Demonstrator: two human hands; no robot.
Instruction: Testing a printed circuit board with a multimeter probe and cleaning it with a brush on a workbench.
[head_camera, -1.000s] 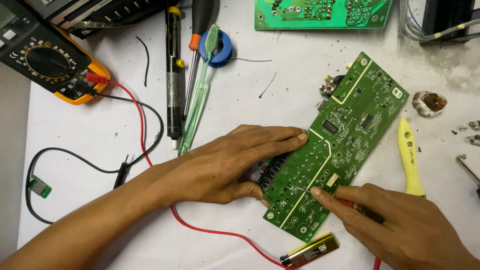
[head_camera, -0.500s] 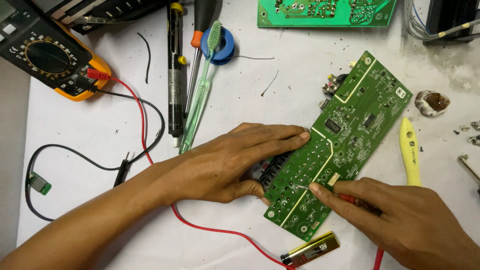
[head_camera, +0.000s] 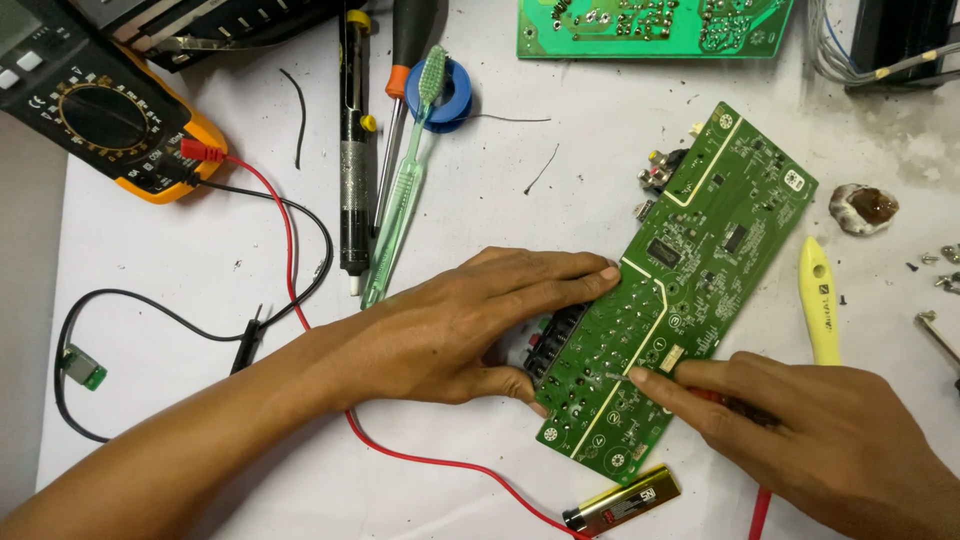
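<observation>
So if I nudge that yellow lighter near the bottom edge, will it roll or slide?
The yellow lighter looks flat-sided and lies flat on the white table, so it would probably slide, not roll. It seems small and light, likely stiff.

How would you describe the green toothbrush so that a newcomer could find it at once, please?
Start at the yellow multimeter top left and look right, past the black desoldering pump. The toothbrush lies beside it, its bristled head over a blue solder reel; alone there, it is translucent green.
</observation>
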